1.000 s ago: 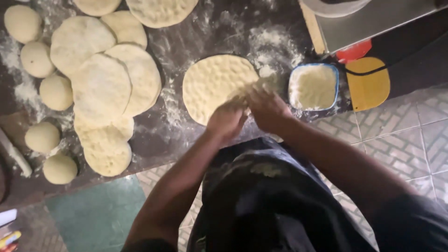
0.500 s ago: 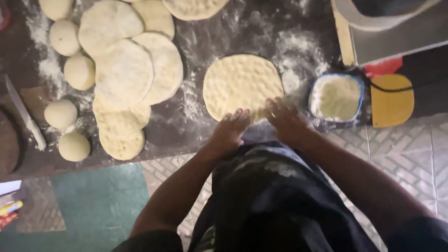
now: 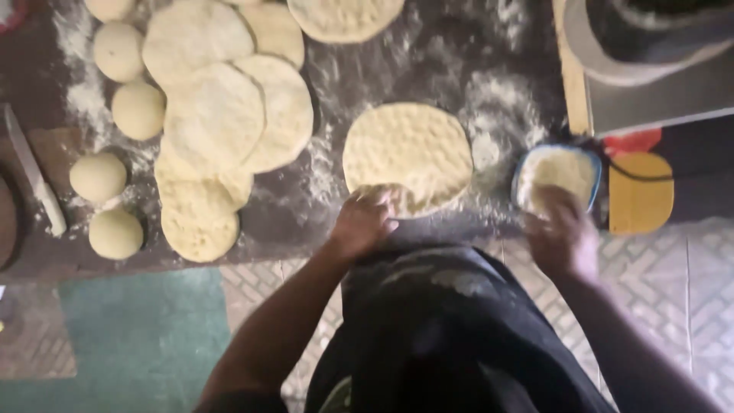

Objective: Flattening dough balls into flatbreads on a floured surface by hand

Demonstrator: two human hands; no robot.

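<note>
A dimpled round of flattened dough (image 3: pixel 407 155) is laid on the floured dark bench (image 3: pixel 397 53), and its near edge is pressed by the left hand (image 3: pixel 365 222), fingers bent onto it. The right hand (image 3: pixel 562 229) is dipped into the blue-rimmed flour bowl (image 3: pixel 556 173) just beside the round; its grip is blurred and cannot be told. Stacked flat rounds (image 3: pixel 229 122) and dough balls (image 3: pixel 98 177) are set further left.
</note>
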